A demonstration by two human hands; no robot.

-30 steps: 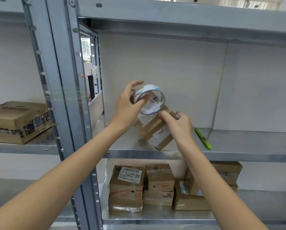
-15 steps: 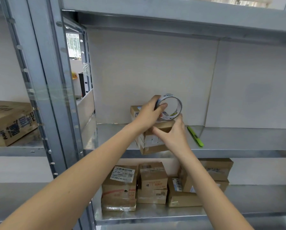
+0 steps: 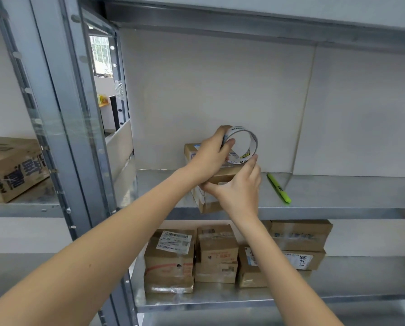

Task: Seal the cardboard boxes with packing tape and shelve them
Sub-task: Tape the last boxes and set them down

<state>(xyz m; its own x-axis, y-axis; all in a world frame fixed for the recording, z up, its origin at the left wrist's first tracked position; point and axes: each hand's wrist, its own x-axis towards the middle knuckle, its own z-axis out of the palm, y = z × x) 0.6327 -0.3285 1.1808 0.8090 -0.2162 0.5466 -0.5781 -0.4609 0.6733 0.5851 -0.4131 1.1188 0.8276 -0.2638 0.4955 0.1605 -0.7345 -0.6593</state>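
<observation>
A small brown cardboard box (image 3: 207, 204) rests on the middle metal shelf (image 3: 326, 196), its front corner at the shelf's edge. My left hand (image 3: 209, 158) grips a roll of packing tape (image 3: 249, 147), which stands upright on the box's top, thumb through the ring. My right hand (image 3: 237, 188) holds the box's near top edge, thumb to the left and fingertips up against the roll's lower rim. Both hands hide most of the box's top.
A green marker (image 3: 279, 188) lies on the same shelf, right of the box. Several taped boxes (image 3: 216, 249) are stacked on the shelf below. A large printed carton (image 3: 11, 168) sits in the left bay beyond the steel upright (image 3: 62, 118).
The box was tilted in the air with the roll above it; it has since come down flat onto the shelf, farther in. Both hands have kept their hold.
</observation>
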